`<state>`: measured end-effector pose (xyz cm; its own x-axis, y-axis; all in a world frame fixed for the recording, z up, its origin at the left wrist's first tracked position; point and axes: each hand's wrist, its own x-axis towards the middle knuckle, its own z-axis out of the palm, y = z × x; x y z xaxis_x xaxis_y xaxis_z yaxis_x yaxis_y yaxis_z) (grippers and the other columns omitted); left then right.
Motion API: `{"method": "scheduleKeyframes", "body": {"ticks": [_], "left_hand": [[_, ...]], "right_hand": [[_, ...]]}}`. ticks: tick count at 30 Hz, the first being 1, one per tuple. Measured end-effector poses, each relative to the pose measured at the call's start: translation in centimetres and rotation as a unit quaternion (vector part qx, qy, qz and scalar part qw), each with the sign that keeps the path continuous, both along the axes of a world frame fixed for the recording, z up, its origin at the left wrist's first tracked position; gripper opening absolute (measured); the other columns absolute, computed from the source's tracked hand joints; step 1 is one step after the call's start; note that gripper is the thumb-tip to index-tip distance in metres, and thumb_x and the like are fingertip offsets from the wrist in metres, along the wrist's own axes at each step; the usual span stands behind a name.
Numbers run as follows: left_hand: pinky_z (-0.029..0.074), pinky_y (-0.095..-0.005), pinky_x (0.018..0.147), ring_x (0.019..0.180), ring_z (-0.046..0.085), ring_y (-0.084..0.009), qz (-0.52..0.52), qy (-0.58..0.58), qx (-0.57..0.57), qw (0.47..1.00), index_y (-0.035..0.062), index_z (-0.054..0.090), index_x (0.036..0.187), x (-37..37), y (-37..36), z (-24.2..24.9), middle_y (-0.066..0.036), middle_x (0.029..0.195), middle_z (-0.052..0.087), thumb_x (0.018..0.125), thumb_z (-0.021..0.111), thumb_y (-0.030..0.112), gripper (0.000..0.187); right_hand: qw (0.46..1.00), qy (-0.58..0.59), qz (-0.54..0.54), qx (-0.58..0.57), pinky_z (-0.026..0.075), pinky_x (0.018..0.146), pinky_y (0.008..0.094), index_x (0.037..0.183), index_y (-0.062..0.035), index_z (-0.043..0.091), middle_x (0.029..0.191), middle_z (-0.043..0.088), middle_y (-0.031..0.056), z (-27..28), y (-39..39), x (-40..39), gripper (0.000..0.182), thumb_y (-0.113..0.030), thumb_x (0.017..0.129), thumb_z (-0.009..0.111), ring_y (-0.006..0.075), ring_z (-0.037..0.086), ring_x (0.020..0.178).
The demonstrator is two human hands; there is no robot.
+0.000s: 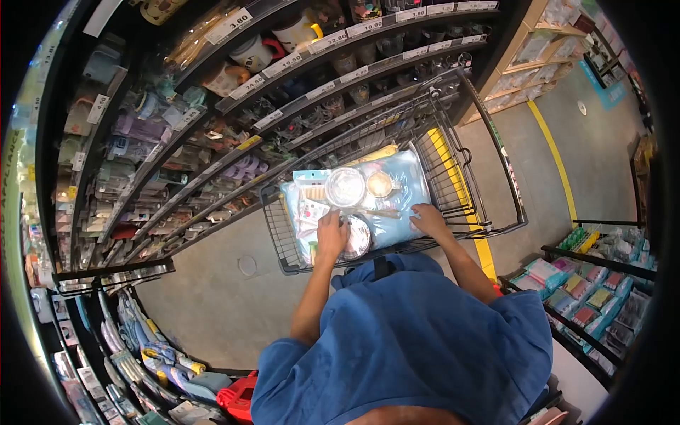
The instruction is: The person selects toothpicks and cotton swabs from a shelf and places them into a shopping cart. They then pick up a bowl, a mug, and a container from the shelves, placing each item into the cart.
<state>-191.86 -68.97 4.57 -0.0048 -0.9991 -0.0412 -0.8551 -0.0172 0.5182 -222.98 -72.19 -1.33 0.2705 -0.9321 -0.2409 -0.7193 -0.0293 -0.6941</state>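
Both hands are over goods in a black wire shopping cart (283, 259). My left hand (331, 234) rests with its fingers stretched out at the lower edge of a white spotted packet (312, 211), close beside a round clear-lidded container (356, 238). On the right edge of a pale-blue plastic-wrapped package (397, 228) lies my right hand (429, 221), fingers apart. Further up on the goods are another round clear container (346, 187) and a glass mug (380, 185) with beige contents. A flat pack with a beige panel (312, 188) is left of them.
Shelves of mugs (251, 57) and glassware (360, 93) curve along the far and left sides. A yellow line (554, 161) runs along the grey floor (212, 301). Packaged goods (588, 297) hang at right. Something red (239, 397) is at lower left.
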Motion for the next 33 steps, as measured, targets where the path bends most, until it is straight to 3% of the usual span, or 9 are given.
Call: {"method": "scheduleKeyframes", "body": {"ticks": [3, 9, 11, 14, 18, 21, 26, 30, 33], "left_hand": [[0.04, -0.0465, 0.095, 0.11, 0.046, -0.0416, -0.003, -0.008, 0.014, 1.0, -0.001, 0.055, 0.118, -0.5, 0.5, -0.1, -0.024, 0.118, 0.054, 0.08, 0.062, 0.016, 0.042], [0.041, -0.0445, 0.093, 0.106, 0.051, -0.0386, -0.011, 0.053, -0.123, 0.991, -0.0002, 0.057, 0.112, -0.3, -4.2, 3.9, -0.02, 0.112, 0.059, 0.079, 0.063, 0.011, 0.036], [0.041, -0.0437, 0.093, 0.105, 0.052, -0.0377, -0.006, 0.056, -0.166, 0.984, -0.0002, 0.058, 0.111, 0.6, -7.1, 7.1, -0.019, 0.11, 0.059, 0.079, 0.064, 0.01, 0.034], [0.045, -0.0411, 0.088, 0.1, 0.056, -0.0358, -0.016, 0.07, -0.271, 0.96, 0.0004, 0.06, 0.105, 1.3, -12.4, 14.5, -0.018, 0.106, 0.061, 0.079, 0.065, 0.007, 0.028], [0.047, -0.0399, 0.084, 0.095, 0.058, -0.0342, -0.049, 0.046, -0.394, 0.916, 0.0007, 0.061, 0.102, 1.9, -19.6, 26.0, -0.016, 0.101, 0.063, 0.08, 0.064, 0.007, 0.023], [0.048, -0.0384, 0.081, 0.091, 0.061, -0.0323, -0.033, 0.069, -0.419, 0.905, 0.0006, 0.061, 0.104, 2.7, -25.8, 31.8, -0.017, 0.098, 0.063, 0.081, 0.064, 0.01, 0.026], [0.049, -0.0396, 0.08, 0.09, 0.063, -0.0334, -0.006, 0.04, -0.367, 0.929, 0.0008, 0.059, 0.108, 3.3, -34.9, 38.6, -0.018, 0.098, 0.064, 0.08, 0.063, 0.011, 0.03], [0.05, -0.0416, 0.087, 0.099, 0.062, -0.034, 0.0, -0.117, -0.314, 0.942, 0.0042, 0.059, 0.114, 4.4, -41.6, 38.8, -0.018, 0.105, 0.065, 0.073, 0.065, 0.01, 0.042], [0.047, -0.041, 0.095, 0.109, 0.058, -0.0357, -0.014, -0.12, -0.197, 0.973, 0.0051, 0.055, 0.122, 3.7, -44.1, 39.1, -0.021, 0.113, 0.062, 0.07, 0.059, 0.004, 0.052]], "right_hand": [[0.999, -0.007, 0.009, -0.034, 0.05, 0.078, 0.0417, 0.1, -0.0038, 0.066, 0.092, 0.067, 0.0181, -1.3, 0.0, -2.2, 0.033, -0.024, 0.075, 0.068, 0.0349, 0.064, 0.086], [0.98, -0.148, -0.133, -0.012, 0.051, 0.066, 0.0282, 0.098, 0.001, 0.066, 0.078, 0.068, 0.0107, 2.2, -6.3, -3.6, 0.025, -0.014, 0.078, 0.068, 0.015, 0.064, 0.069], [0.949, -0.241, -0.194, -0.055, 0.048, 0.064, 0.0233, 0.098, 0.0022, 0.066, 0.077, 0.067, 0.0049, 7.0, -10.3, -4.1, 0.023, -0.011, 0.079, 0.069, 0.0078, 0.059, 0.07], [0.936, -0.294, -0.138, -0.133, 0.046, 0.066, 0.0221, 0.1, 0.001, 0.066, 0.081, 0.066, 0.0021, 15.8, -17.0, -4.0, 0.022, -0.014, 0.083, 0.067, 0.0053, 0.055, 0.073], [0.918, -0.247, -0.044, -0.306, 0.05, 0.072, 0.0269, 0.103, 0.0015, 0.065, 0.089, 0.069, 0.0112, 31.6, -23.1, -0.1, 0.025, -0.013, 0.083, 0.066, 0.0137, 0.064, 0.079], [0.88, -0.206, 0.022, -0.428, 0.051, 0.077, 0.0336, 0.101, 0.0006, 0.065, 0.094, 0.067, 0.0165, 39.5, -28.2, 3.4, 0.027, -0.018, 0.081, 0.064, 0.0279, 0.067, 0.088], [0.903, -0.033, 0.007, -0.429, 0.051, 0.08, 0.0411, 0.101, -0.0033, 0.066, 0.096, 0.066, 0.0187, 44.9, -37.1, 8.5, 0.029, -0.021, 0.077, 0.066, 0.0329, 0.064, 0.093], [0.925, 0.107, -0.014, -0.365, 0.051, 0.085, 0.0441, 0.098, -0.0059, 0.067, 0.101, 0.065, 0.0211, 44.4, -42.4, 11.6, 0.03, -0.016, 0.07, 0.065, 0.0365, 0.062, 0.098], [0.931, 0.138, -0.029, -0.336, 0.051, 0.085, 0.0446, 0.098, -0.0055, 0.067, 0.101, 0.065, 0.0217, 44.1, -43.4, 13.1, 0.032, -0.016, 0.068, 0.066, 0.037, 0.062, 0.098]]}}
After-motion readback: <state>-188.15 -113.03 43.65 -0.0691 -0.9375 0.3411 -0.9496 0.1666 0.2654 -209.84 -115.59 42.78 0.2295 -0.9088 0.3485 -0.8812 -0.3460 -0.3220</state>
